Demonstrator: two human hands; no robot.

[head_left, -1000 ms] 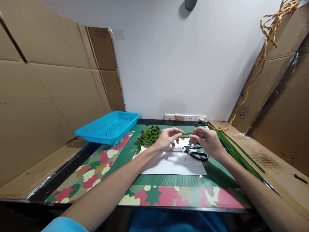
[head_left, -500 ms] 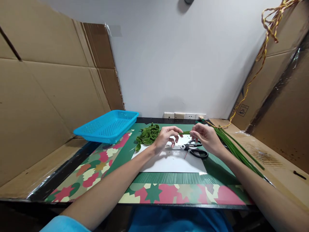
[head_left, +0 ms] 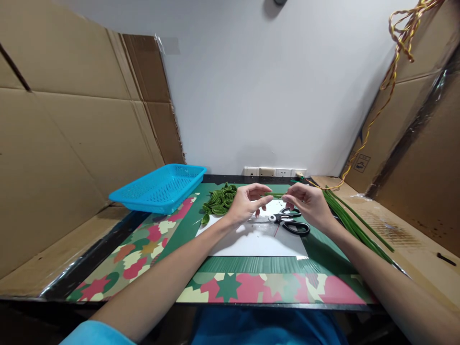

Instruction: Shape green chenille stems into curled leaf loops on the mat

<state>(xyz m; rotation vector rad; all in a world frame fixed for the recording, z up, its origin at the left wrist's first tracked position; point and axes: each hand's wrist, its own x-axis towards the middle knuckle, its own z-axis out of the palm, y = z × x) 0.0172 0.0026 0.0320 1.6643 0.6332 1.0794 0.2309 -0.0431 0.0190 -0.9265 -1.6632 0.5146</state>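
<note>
Both hands are raised over the white sheet [head_left: 251, 244], with a short stretch of green pipe cleaner [head_left: 277, 195] running between their fingertips. My right hand [head_left: 307, 200] is closed, its thumb and fingertips pinching the right end. On the left end are the curled fingers and thumb of my left hand [head_left: 246, 203]. Just below the hands, a pair of scissors [head_left: 293, 225] with black-and-white handles lies on the sheet. Left of my left hand sits a heap of looped green pipe cleaner shapes [head_left: 220, 199]. Loose straight pipe cleaners [head_left: 354, 230] lie beyond my right wrist, partly hidden by the forearm.
A blue perforated basket [head_left: 161, 189] stands at the back left. Cardboard panels [head_left: 79, 124] rise on both sides. Wall sockets [head_left: 268, 171] line the back edge, and a yellow twisted cord [head_left: 370, 129] hangs at right. A dark bolt-like piece [head_left: 446, 259] lies far right.
My left thumb has straightened and shifted, and the left fingers have turned a little around the pipe cleaner's end. My right hand has barely moved. Scissors and heap are unchanged.
</note>
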